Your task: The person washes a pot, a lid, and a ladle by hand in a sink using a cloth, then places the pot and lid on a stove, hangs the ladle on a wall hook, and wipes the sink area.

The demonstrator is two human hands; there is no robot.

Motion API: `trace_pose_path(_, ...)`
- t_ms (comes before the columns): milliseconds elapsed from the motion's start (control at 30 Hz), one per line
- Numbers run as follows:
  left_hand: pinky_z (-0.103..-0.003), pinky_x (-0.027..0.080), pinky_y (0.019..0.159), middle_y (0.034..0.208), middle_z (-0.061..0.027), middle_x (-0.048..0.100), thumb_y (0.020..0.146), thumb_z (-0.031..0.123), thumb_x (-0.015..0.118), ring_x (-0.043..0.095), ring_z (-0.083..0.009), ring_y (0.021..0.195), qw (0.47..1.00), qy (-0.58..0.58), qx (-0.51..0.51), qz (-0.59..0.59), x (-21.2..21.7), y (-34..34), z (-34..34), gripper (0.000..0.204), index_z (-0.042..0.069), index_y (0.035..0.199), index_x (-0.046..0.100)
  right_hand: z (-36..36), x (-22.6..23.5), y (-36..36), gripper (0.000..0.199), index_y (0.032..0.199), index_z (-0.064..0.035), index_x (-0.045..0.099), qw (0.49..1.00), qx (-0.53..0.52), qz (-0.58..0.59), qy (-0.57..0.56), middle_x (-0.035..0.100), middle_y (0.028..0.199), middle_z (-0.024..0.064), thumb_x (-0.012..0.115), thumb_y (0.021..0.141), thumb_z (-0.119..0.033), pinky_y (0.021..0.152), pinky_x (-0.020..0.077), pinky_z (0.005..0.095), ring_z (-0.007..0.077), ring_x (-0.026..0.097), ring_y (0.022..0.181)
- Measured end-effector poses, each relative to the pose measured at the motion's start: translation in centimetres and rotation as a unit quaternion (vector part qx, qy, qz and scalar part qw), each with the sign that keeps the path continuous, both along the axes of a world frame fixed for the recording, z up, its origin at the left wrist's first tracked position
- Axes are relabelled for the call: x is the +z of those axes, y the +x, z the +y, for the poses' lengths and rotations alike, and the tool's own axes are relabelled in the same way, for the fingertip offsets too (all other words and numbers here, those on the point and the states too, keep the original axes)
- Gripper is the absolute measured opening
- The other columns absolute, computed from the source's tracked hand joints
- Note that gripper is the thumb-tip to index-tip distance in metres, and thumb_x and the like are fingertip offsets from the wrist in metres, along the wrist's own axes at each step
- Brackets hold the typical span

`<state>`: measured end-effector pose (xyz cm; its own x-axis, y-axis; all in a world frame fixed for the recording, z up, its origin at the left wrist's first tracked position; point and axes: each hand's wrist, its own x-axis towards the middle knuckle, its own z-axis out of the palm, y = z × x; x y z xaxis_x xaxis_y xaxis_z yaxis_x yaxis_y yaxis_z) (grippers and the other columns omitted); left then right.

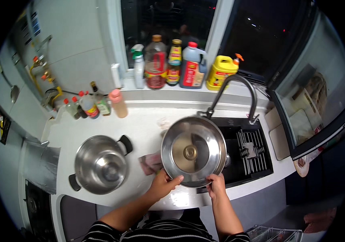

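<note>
Head view: lid [193, 153], one, round, steel, so named from the disc at its centre, though a basin cannot be ruled out. Left hand [165, 186]: rim grasped, thumb laid over the edge, fingers mostly hidden beneath. Right hand [216, 185]: rim pinched on the near right side, between thumb and fingers.

Handling, as judged: weight best shared evenly by the two grips, since both are placed on the near side and the far rim could dip; wrists best kept firm; room best left for the faucet [254, 96], beyond the right hand.

Position: lid touched by both hands, its bulk lying just ahead of and between them; its height over the counter [140, 124] cannot be told. Pot [84, 162], uncovered, two-handled: well left of the left hand. Cloth [151, 163]: just beyond the left hand, partly hidden by the lid. Sink [233, 174], black, with rack [256, 161]: right of the right hand
</note>
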<state>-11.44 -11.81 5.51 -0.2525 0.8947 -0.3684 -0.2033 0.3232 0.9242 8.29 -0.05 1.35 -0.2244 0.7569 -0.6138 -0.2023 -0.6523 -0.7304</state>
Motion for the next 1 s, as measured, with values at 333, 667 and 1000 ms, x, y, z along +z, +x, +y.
trace_pose_path(333, -0.062, 0.014, 0.106, 0.152, -0.0062, 0.018, 0.086, 0.024, 0.053, 0.011, -0.0324, 0.140, 0.543, -0.034, -0.148, 0.826, -8.3, 3.0, 25.3, 0.061, 0.007, 0.141, 0.032, 13.3, -7.0, 12.5, 0.034, 0.105, 0.0073, 0.050, 0.998, -0.014, -0.051, -0.025, 0.060, 0.091, 0.0162, 0.048, 0.072, 0.003, 0.052, 0.0570, 0.0319, 0.0245, 0.064, 0.072)
trace_pose_path(667, -0.051, 0.037, 0.096, 0.126, -0.0188, 0.051, 0.084, 0.024, 0.061, 0.048, -0.0326, 0.118, 0.887, -0.005, 0.067, 0.457, -10.0, 7.0, 25.2, 0.052, -0.001, 0.128, 0.045, 19.3, -7.2, 16.7, 0.037, 0.109, 0.0084, 0.046, 0.991, 0.086, -0.029, -0.103, 0.058, 0.091, 0.0202, 0.050, 0.073, -0.001, 0.054, 0.0563, 0.0340, 0.0282, 0.064, 0.067)
trace_pose_path(1000, -0.041, 0.056, 0.078, 0.107, -0.0215, 0.062, 0.066, -0.013, 0.043, 0.063, -0.0329, 0.094, 0.937, -0.170, 0.119, -0.282, -14.7, 14.4, 19.8, 0.056, -0.002, 0.121, 0.044, 32.7, -19.0, 24.5, 0.035, 0.098, -0.0035, 0.066, 0.871, 0.087, -0.429, 0.224, 0.068, 0.093, 0.0129, 0.063, 0.084, -0.035, 0.070, 0.0528, 0.0372, 0.0242, 0.066, 0.077)
